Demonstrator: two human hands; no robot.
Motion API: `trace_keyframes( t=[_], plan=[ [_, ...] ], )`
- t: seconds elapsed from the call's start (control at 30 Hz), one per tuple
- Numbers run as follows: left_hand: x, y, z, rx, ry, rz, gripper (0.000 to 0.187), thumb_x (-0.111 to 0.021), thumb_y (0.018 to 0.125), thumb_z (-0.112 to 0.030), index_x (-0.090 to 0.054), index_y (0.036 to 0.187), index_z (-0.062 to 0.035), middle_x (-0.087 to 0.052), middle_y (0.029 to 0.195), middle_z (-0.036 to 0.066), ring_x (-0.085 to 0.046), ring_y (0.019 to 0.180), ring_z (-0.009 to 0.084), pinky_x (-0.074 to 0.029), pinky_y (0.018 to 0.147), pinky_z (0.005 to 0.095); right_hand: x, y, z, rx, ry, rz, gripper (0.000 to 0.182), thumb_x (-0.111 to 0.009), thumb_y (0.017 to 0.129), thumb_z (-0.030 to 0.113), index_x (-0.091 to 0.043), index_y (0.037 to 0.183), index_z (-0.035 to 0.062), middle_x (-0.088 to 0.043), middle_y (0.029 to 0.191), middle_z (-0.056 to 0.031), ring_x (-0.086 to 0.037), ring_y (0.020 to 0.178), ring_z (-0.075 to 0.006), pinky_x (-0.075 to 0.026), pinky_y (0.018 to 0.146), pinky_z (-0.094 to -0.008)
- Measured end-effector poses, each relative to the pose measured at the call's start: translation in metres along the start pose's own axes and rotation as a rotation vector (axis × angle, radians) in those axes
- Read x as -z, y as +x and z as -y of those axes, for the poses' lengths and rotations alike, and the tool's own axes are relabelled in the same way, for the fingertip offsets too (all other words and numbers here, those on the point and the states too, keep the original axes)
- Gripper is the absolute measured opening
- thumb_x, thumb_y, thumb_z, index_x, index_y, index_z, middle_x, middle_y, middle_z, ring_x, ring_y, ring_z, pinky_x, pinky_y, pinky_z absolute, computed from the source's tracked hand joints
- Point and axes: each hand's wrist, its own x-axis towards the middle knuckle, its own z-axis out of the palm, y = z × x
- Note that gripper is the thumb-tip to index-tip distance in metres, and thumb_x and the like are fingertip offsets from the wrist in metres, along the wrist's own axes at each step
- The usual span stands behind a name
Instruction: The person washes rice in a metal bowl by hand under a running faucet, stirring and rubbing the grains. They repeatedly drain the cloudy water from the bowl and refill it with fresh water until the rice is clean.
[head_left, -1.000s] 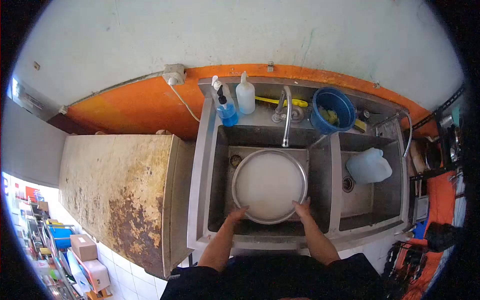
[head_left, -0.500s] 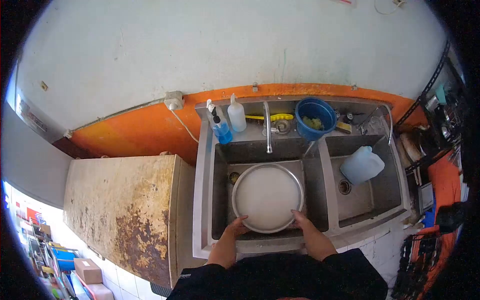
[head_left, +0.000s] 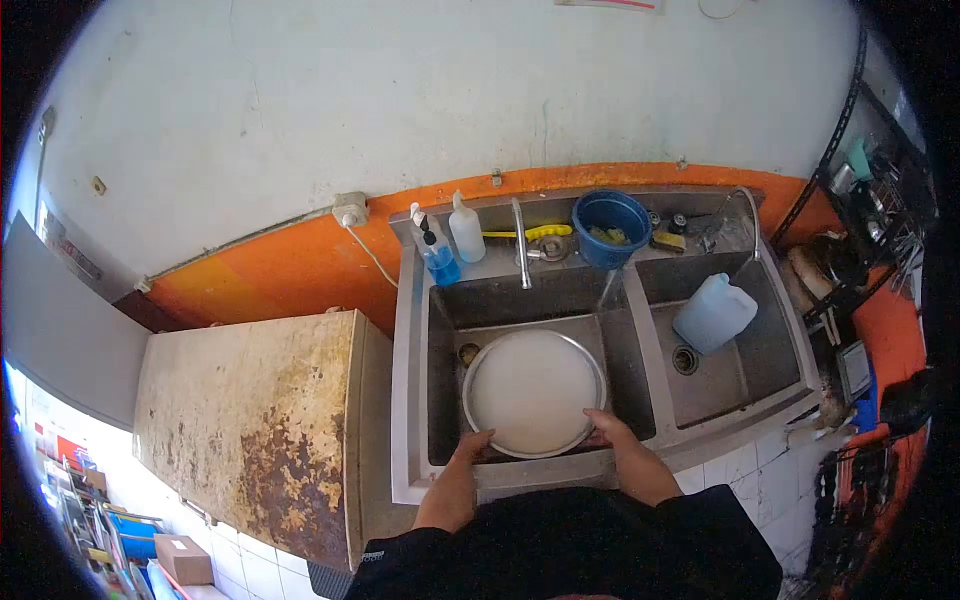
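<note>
A wide round metal basin [head_left: 603, 385] of cloudy whitish liquid [head_left: 535, 392] is in the left bowl of the sink [head_left: 640, 400]. My left hand [head_left: 474, 444] grips its near left rim, thumb on top and the other fingers below the edge. On the near right side my right hand [head_left: 606, 429] holds the rim likewise, its thumb over the edge. The undersides of both hands are partly hidden. Liquid reaches close to the far rim. Above the basin's far side hangs the curved metal faucet [head_left: 521, 245].
A blue bucket [head_left: 588, 240], pump bottle of blue liquid [head_left: 440, 262], white bottle [head_left: 466, 230] and yellow-handled tool [head_left: 545, 231] line the back ledge. A plastic jug [head_left: 715, 315] sits in the right bowl. Left of the sink stands a rusty-topped cabinet [head_left: 240, 380]; a rack [head_left: 850, 100] is at right.
The view has shifted slightly. My right hand sits a little higher on the basin's right rim, and the liquid lies closer to the far edge. Both hands keep their hold.
</note>
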Motion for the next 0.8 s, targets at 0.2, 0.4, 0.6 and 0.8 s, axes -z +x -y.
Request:
trace_keyframes(
  t=[0.2, 0.4, 0.6, 0.8],
  plan=[
    [0.004, -0.026, -0.018, 0.018, 0.170, -0.106, 0.039, -0.068, 0.074, -0.033, -0.064, 0.087, 0.0040, -0.063, 0.077, 0.011, -0.055, 0.057, 0.0180, -0.043, 0.048, 0.0297, -0.009, -0.050, 0.023, 0.029, 0.010, 0.017, 0.064, -0.055, 0.077, 0.053, -0.042, 0.125, 0.0126, -0.052, 0.113, -0.0144, -0.054, 0.087, -0.0256, -0.050, 0.064, -0.0371],
    [0.003, -0.013, -0.006, -0.062, 0.172, -0.102, 0.026, -0.066, 0.074, -0.026, -0.064, 0.072, -0.0006, -0.055, 0.062, 0.004, -0.044, 0.048, 0.0129, -0.037, 0.041, 0.0306, -0.009, -0.050, 0.023, 0.063, 0.010, 0.020, 0.061, -0.054, 0.080, 0.049, -0.042, 0.126, 0.0111, -0.051, 0.116, -0.0168, -0.054, 0.090, -0.0280, -0.049, 0.068, -0.0419],
    [0.024, 0.069, 0.027, -0.144, 0.189, 0.171, 0.037, -0.067, 0.075, -0.034, -0.063, 0.098, -0.0049, -0.063, 0.088, 0.012, -0.058, 0.079, 0.0227, -0.044, 0.069, 0.0380, -0.015, -0.078, 0.031, 0.108, 0.072, 0.106, 0.058, -0.052, 0.082, 0.046, -0.041, 0.125, 0.0082, -0.054, 0.106, -0.0158, -0.055, 0.080, -0.0262, -0.049, 0.063, -0.0390],
    [0.030, 0.039, 0.025, -0.361, 0.139, 0.252, 0.032, -0.065, 0.078, -0.028, -0.061, 0.095, -0.0015, -0.059, 0.085, 0.010, -0.055, 0.072, 0.0225, -0.045, 0.061, 0.0364, -0.011, -0.071, 0.033, 0.124, 0.075, 0.066, 0.048, -0.051, 0.084, 0.046, -0.048, 0.114, 0.0084, -0.059, 0.086, -0.0093, -0.054, 0.059, -0.0198, -0.047, 0.050, -0.0327]
  ],
)
